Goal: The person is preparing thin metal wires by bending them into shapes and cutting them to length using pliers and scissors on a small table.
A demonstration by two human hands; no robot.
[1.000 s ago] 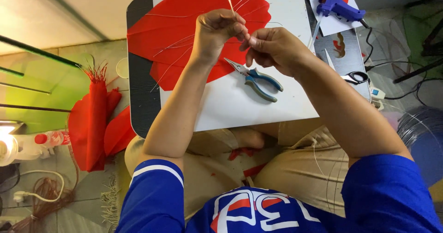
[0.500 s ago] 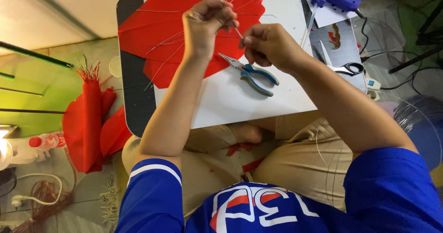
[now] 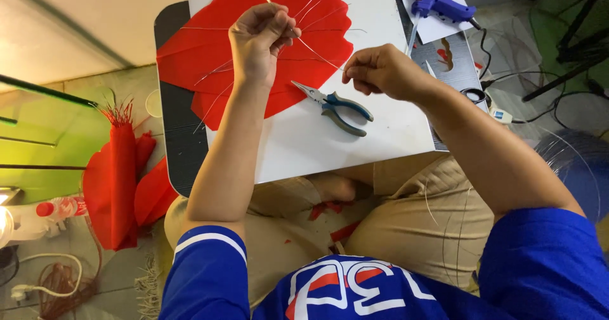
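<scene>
thin wire [image 3: 317, 52] stretched between left hand [image 3: 259, 41] and right hand [image 3: 380, 72].

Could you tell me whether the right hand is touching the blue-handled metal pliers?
Apart. The head view shows the right hand raised, with bare white board between it and the blue-handled metal pliers.

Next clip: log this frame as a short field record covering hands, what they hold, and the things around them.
left hand: raised over the red sheets, pinching one end of a thin wire
right hand: pinching the wire's other end
red sheets: fanned on the white board, thin wires lying across them
pliers: blue-handled, on the board, untouched
glue gun: blue, far right corner
red bundle: on the floor at left
</scene>
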